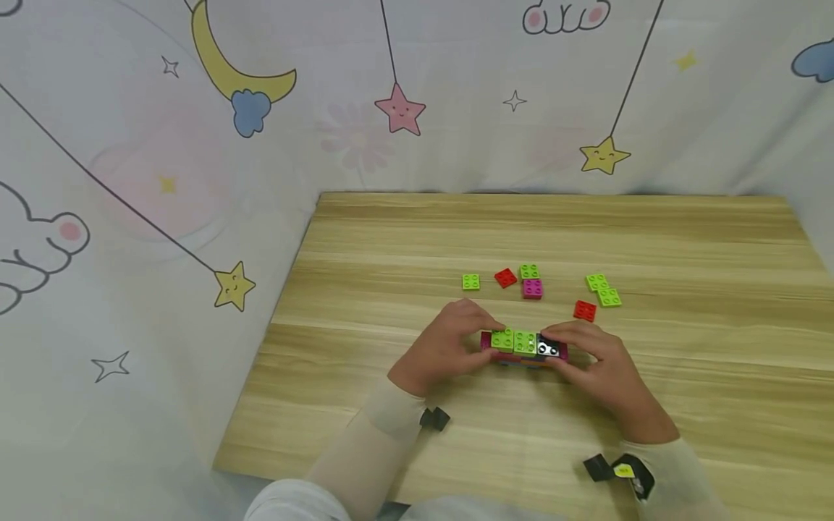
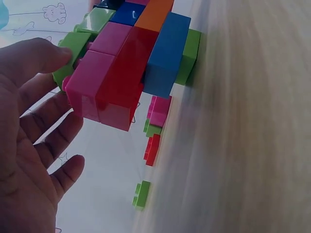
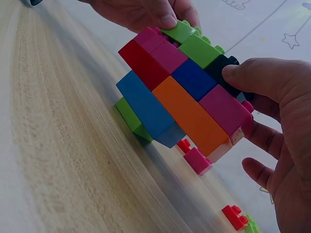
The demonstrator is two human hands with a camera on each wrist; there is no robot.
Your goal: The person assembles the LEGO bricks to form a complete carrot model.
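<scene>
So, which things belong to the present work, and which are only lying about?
In the work:
multicoloured stack of studded plastic bricks, held by left hand and right hand

Lying about, perhaps spares:
four green square plastic bricks
two red square bricks
one magenta square brick

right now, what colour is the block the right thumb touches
That block is black, seen best in the right wrist view.

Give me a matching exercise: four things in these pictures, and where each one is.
1. Left hand
2. Right hand
3. Orange brick
4. Light blue brick

A. Directly above the bottom green brick of the stack
B. Touching the black top-row brick
C. Beside the stack's red brick, same layer
D. Touching a green top-row brick

Pairs: 1-D; 2-B; 3-C; 4-A
</scene>
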